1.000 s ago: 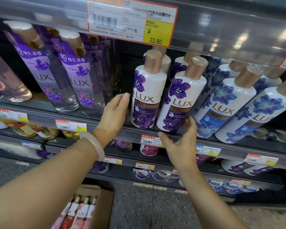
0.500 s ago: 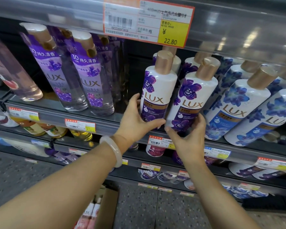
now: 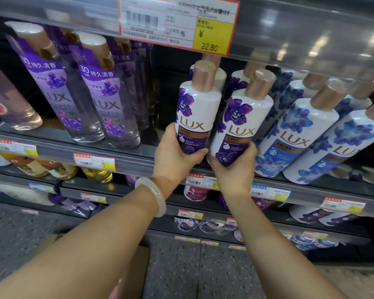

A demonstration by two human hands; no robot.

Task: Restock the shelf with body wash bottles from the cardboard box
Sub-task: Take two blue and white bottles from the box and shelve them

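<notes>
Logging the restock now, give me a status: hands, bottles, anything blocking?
Left hand grips left purple-flower bottle at its base. Right hand grips the right purple-flower bottle. Both at the shelf edge. Blue-flower bottles crowd the right side.

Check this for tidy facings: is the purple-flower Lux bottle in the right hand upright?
Not upright. The purple-flower Lux bottle leans right, its gold cap right of its base, where the right hand grips it.
</notes>
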